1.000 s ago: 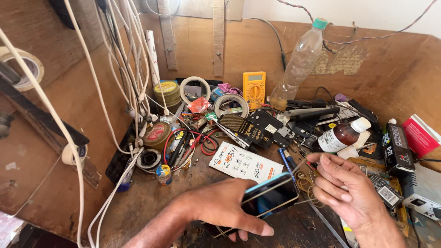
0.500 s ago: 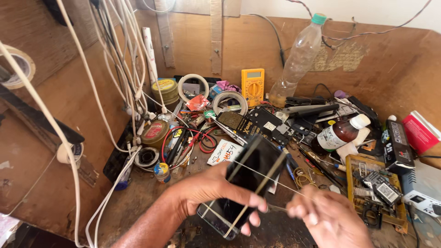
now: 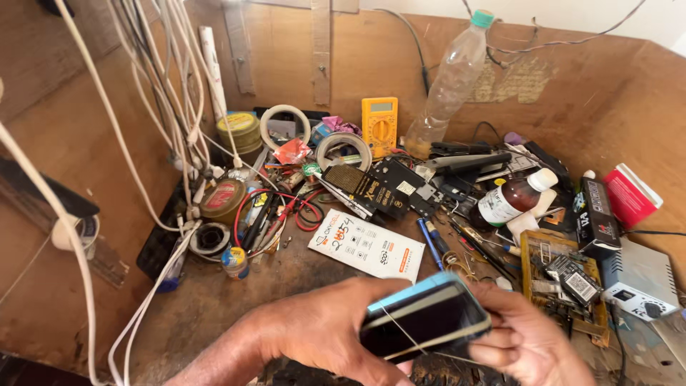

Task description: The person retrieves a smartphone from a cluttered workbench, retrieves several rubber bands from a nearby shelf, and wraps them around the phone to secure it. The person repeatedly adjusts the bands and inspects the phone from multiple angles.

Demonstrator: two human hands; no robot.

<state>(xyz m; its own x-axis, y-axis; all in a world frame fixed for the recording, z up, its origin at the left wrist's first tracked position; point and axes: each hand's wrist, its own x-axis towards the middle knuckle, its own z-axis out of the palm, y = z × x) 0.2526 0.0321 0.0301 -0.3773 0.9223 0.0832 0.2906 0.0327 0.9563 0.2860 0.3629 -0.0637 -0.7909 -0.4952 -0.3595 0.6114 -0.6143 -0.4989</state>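
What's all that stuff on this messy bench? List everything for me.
phone: one, dark screen, blue edge, held in both hands, a thin wire across it
multimeter: one, yellow, against the back wall
bottle: one, clear plastic, green cap, leaning on the back wall
brown bottle: one, white cap, lying at right
tape rolls: two, pale, back centre
tins: two, round, left of centre
white card: one, flat on the bench, mid
circuit board: one, yellowish, at right
red box: one, far right
grey box: one, right edge
white cables: many, hanging at left
left hand: one, under the phone
right hand: one, at the phone's right end
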